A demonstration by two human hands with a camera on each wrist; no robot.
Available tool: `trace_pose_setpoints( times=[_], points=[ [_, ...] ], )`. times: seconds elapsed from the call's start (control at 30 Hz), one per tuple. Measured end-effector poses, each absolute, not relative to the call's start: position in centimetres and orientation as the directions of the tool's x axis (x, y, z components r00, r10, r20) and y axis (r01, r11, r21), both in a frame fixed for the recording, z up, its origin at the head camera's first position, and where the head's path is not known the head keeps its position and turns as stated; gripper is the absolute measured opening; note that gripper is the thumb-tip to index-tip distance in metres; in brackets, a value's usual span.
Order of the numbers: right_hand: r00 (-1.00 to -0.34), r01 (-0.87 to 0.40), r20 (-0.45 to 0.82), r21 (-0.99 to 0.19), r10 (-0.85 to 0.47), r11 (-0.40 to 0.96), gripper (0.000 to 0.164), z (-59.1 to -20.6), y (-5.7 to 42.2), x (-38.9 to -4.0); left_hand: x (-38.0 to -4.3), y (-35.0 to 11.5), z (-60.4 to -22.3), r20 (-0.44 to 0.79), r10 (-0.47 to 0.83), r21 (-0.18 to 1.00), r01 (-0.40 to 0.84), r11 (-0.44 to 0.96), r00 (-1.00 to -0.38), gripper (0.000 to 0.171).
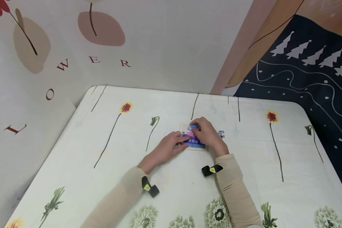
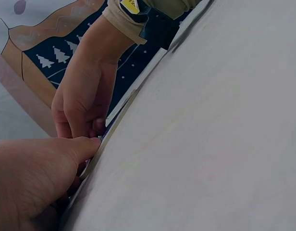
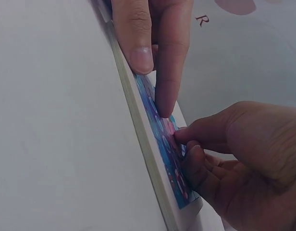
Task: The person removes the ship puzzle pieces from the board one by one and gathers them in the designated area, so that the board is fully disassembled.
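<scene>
A small jigsaw puzzle (image 1: 197,145) in purple, blue and pink lies in a pale, thin-edged tray (image 3: 153,175) on the table. My left hand (image 1: 167,147) is at the tray's left side. Its straight index finger (image 3: 168,91) presses on the picture, while the thumb (image 3: 141,57) rests along the near rim. From the right, my right hand (image 1: 207,134) reaches over the puzzle, with thumb and fingertips close together at a pink jigsaw piece (image 3: 168,126). The fingers hide much of that piece. In the left wrist view the tray shows only edge-on.
Loose jigsaw pieces (image 1: 221,134) lie right of the tray, partly behind my right hand. A white cloth (image 1: 159,104) printed with flowers covers the table. Behind it stands a pale wall (image 1: 171,47), with a dark tree-patterned hanging (image 1: 302,79) on the right.
</scene>
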State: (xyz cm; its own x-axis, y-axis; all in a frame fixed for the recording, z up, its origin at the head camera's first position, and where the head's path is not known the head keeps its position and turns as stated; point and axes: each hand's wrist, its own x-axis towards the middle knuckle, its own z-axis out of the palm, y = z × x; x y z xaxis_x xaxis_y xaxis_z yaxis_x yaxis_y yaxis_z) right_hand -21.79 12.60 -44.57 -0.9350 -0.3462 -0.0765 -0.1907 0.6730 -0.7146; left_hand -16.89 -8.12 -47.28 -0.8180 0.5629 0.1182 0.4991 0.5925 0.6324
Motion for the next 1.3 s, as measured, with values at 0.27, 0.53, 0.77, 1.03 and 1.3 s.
trace_pose_setpoints(
  times=[0.27, 0.53, 0.77, 1.03, 1.3],
  points=[
    [-0.935, -0.194, -0.070, -0.717, -0.346, 0.670, 0.020, -44.5, 12.7, -21.8, -17.0, -8.1, -47.5, 0.119, 0.566, 0.631, 0.502, 0.591, -0.816, 0.041],
    [-0.942, -0.177, -0.077, -0.713, -0.327, 0.678, 0.019, -44.3, 12.7, -21.8, -16.9, -8.1, -47.3, 0.098, 0.557, 0.642, 0.480, 0.598, -0.825, 0.040],
    [-0.945, -0.159, -0.084, -0.727, -0.316, 0.668, 0.020, -44.5, 13.1, -21.9, -16.9, -8.0, -47.4, 0.098, 0.554, 0.646, 0.477, 0.596, -0.826, 0.040],
    [-0.952, -0.078, -0.124, -0.788, -0.281, 0.610, 0.026, -44.5, 13.6, -22.0, -17.0, -8.0, -47.6, 0.116, 0.551, 0.639, 0.487, 0.595, -0.826, 0.041],
    [-0.951, -0.064, -0.120, -0.824, -0.285, 0.563, 0.021, -44.5, 13.7, -22.0, -16.9, -8.0, -47.5, 0.114, 0.550, 0.638, 0.486, 0.597, -0.827, 0.041]
  ],
)
